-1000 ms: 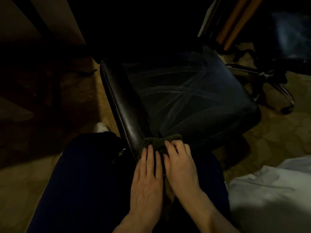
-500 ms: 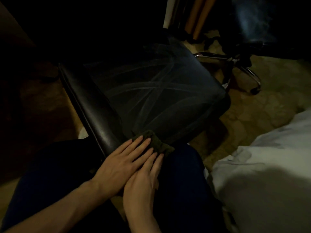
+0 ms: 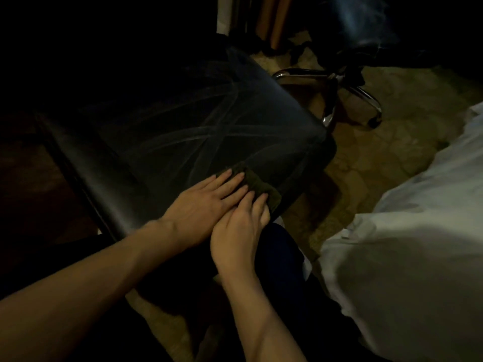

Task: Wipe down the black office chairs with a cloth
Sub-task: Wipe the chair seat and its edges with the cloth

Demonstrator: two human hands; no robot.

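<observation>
A black leather office chair seat (image 3: 188,121) fills the middle of the dim view, streaked with wipe marks. A dark green cloth (image 3: 257,182) lies on its near edge towards the right corner. My left hand (image 3: 201,202) lies flat with straight fingers pressing on the cloth. My right hand (image 3: 239,231) sits beside it, its straight fingertips pressing the cloth's near end. Most of the cloth is hidden under the fingers.
A second black chair (image 3: 363,24) with a chrome wheeled base (image 3: 339,100) stands at the back right. White fabric (image 3: 407,257) covers the right side. My dark trouser legs (image 3: 282,270) are below the seat. Patterned floor (image 3: 392,142) lies between.
Both hands have slid the cloth to the right along the seat's near edge, from the left side towards the right corner. The view has shifted too.
</observation>
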